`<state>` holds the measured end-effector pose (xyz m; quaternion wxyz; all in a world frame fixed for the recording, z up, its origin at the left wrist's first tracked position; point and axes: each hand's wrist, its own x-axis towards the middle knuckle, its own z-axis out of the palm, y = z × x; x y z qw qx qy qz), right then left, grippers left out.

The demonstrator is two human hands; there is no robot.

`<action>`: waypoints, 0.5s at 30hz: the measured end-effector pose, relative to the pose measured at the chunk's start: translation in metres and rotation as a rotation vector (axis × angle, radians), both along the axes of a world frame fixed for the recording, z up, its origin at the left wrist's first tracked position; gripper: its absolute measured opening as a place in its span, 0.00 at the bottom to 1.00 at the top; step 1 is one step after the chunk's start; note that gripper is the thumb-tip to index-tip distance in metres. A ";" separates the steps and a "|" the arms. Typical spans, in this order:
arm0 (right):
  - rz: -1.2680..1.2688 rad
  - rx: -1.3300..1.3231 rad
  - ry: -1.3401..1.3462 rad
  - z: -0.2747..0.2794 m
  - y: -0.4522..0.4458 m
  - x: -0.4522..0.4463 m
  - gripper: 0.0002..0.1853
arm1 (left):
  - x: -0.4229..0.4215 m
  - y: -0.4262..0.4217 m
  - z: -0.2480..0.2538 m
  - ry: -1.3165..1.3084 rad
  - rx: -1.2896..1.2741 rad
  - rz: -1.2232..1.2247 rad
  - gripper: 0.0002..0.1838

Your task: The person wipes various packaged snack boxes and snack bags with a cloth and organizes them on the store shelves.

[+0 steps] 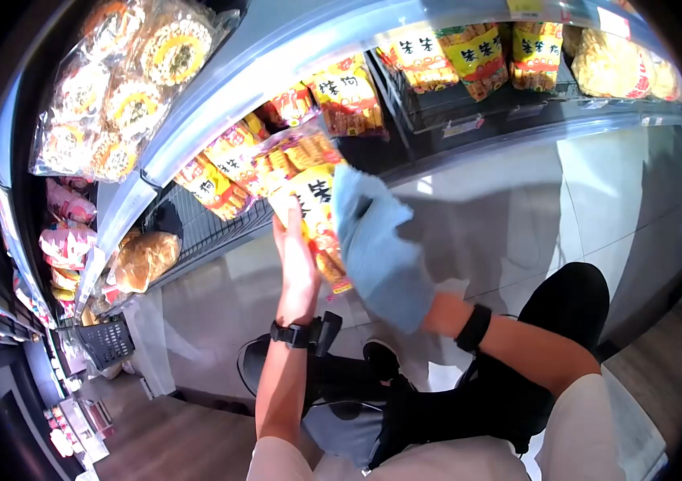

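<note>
Shop shelf (pixel 433 112): left grip (pixel 298 260) clasps snack bag (pixel 321 215), long axis shelfward; blue cloth (pixel 389 260) hides right grip (pixel 374 228), closure unclear.

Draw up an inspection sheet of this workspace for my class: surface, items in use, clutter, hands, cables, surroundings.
Surface: dark rack shelf with a wire front.
Items in use: snack bag, held up tilted in front of the shelf; blue cloth against its right side.
Clutter: more snack bags on the shelf; bagged pastries at upper left.
Hands: left hand grips the snack bag; right hand is covered by the cloth, its grip hidden.
Cables: thin dark line by the left leg, possibly a cable.
Surroundings: tiled floor; grey basket at left.
</note>
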<state>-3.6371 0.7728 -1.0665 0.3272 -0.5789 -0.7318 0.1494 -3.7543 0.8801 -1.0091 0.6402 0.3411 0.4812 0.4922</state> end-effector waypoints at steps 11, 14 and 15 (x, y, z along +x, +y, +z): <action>0.008 0.068 0.212 0.083 -0.028 -0.007 0.21 | -0.008 0.070 0.001 0.110 0.040 -0.052 0.38; -0.134 0.074 -0.706 0.096 -0.029 -0.013 0.23 | -0.019 0.124 -0.024 0.066 0.198 -0.126 0.40; -0.090 0.180 -0.692 0.083 -0.031 -0.015 0.24 | -0.012 0.135 -0.023 0.113 0.229 -0.040 0.38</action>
